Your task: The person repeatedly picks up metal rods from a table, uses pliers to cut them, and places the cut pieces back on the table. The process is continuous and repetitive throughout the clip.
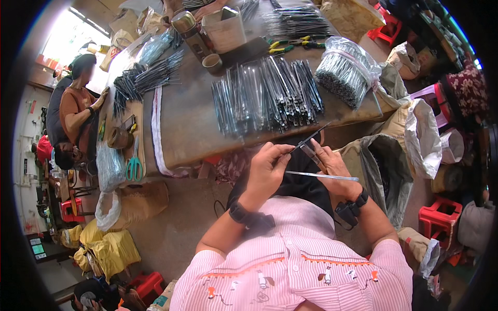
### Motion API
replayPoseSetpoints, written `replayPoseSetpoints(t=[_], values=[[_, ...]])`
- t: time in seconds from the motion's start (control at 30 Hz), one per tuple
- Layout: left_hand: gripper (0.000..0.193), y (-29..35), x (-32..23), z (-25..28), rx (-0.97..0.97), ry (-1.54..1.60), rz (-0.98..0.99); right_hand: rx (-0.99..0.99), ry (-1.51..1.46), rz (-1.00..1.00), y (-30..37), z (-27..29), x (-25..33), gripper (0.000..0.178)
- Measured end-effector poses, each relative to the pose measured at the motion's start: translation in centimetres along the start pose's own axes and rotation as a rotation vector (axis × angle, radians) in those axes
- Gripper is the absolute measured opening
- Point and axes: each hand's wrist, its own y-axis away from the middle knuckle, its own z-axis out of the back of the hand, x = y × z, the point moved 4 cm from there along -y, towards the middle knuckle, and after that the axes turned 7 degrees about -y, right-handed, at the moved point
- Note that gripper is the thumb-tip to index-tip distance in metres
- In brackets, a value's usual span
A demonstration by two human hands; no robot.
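Nearby, metal strips [267, 96] before pliers [278, 50], bagged bundle [342, 72], gray sack [400, 150].

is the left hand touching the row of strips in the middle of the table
Apart: the head view shows brown tabletop between the left hand and the row of strips.

We see red stool [440, 215] right, yellow sacks [111, 251] near left, teal-handled scissors [134, 170] left, small cup [212, 63] far.
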Motion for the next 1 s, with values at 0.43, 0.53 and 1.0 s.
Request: replayPoseSetpoints(t=[0.43, 0.53, 1.0], values=[[0.019, 0.3, -0.2, -0.4, 0.010, 0.000, 0.026, -0.019, -0.085, 0.011, 0.2, 0.7, 0.8, 0.072], [0.019, 0.3, 0.1, -0.5, 0.016, -0.010, 0.022, -0.069, -0.113, 0.035, 0.2, 0.8, 0.8, 0.052], [0.021, 0.0, 1.7, -1.0, 0.129, -0.050, 0.182, -0.040, -0.170, -0.084, 0.6, -0.1, 0.3, 0.020]])
